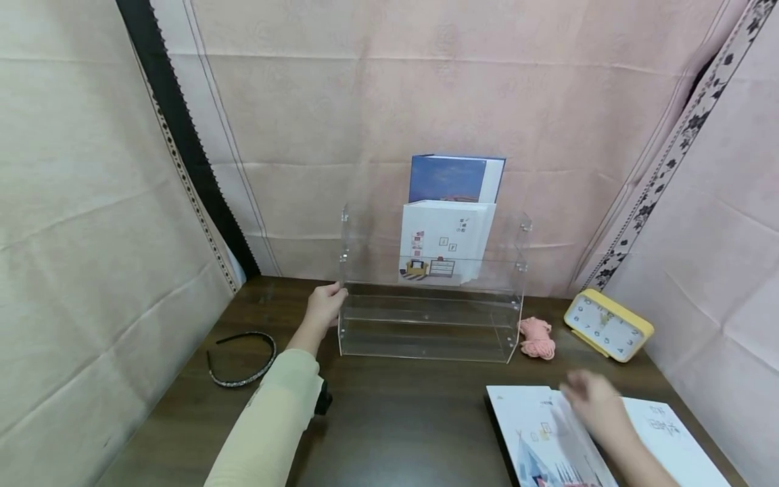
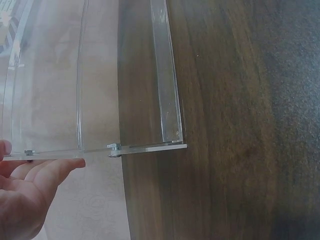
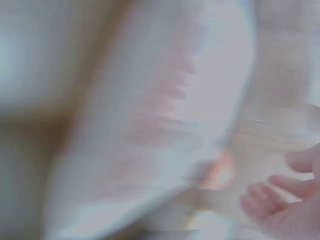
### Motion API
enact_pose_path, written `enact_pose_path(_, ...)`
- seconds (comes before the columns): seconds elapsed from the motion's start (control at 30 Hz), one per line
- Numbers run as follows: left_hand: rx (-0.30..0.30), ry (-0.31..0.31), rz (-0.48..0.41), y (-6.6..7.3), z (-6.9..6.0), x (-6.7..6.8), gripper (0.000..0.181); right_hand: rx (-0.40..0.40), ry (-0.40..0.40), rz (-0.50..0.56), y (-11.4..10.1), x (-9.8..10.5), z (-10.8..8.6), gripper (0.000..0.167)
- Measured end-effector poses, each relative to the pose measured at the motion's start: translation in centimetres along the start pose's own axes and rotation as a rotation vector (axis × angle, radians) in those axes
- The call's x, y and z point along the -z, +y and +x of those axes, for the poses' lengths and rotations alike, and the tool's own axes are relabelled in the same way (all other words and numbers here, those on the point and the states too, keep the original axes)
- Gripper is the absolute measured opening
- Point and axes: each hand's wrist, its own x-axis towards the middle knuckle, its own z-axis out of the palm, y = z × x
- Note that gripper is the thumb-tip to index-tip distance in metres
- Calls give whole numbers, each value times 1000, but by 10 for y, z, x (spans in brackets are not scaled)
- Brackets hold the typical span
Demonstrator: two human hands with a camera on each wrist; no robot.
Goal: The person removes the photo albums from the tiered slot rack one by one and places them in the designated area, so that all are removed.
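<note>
Your left hand (image 1: 324, 306) grips the crosswise rack (image 1: 426, 338) of standing books (image 1: 447, 233); right of it, your right hand (image 1: 593, 404) seems empty, relaxed.

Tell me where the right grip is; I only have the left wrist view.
Observer: The right grip is over the loose white books, near right in the head view.
Operator: Is it holding anything?
Observer: No; in the right wrist view its fingers hold nothing.
Operator: What lies closest to the right end of the rack?
Observer: Pink yarn, right beside it.
</note>
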Motion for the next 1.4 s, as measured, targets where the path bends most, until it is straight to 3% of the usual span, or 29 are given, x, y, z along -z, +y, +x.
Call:
enact_pose_path(0.07, 2, 4, -5, -1, 0, 2, 45, 112, 146, 97, -25, 20, 21, 38)
enact_pose_path(0.13, 0, 5, -5, -2, -1, 5, 46, 163, 265, 196, -55, 39, 47, 40)
enact_pose_path(0.23, -4, 4, -3, -3, -1, 8, 46, 221, 364, 365, -98, 53, 91, 44)
enact_pose_path(0.37, 1, -8, 3, -4, -1, 7, 47, 254, 387, 510, -138, 48, 139, 51)
enact_pose_path(0.47, 4, -11, 0, -5, -1, -1, 46, 194, 356, 559, -148, 35, 159, 61)
enact_pose_path(0.67, -5, 0, 8, -3, -2, -13, 45, 121, 303, 592, -146, 8, 173, 74)
enact_pose_path(0.87, -6, 16, 2, -4, 1, -12, 44, 90, 294, 312, -146, 0, 175, 62)
enact_pose_path(0.93, -8, 26, 1, -4, 1, -11, 43, 101, 301, 281, -149, 0, 177, 58)
enact_pose_path(1.17, -9, 28, 16, -1, 3, -7, 44, 225, 320, 487, -184, 11, 189, 49)
enact_pose_path(1.4, 17, 38, 6, -2, 2, -1, 45, 431, 238, 343, -225, 26, 198, 49)
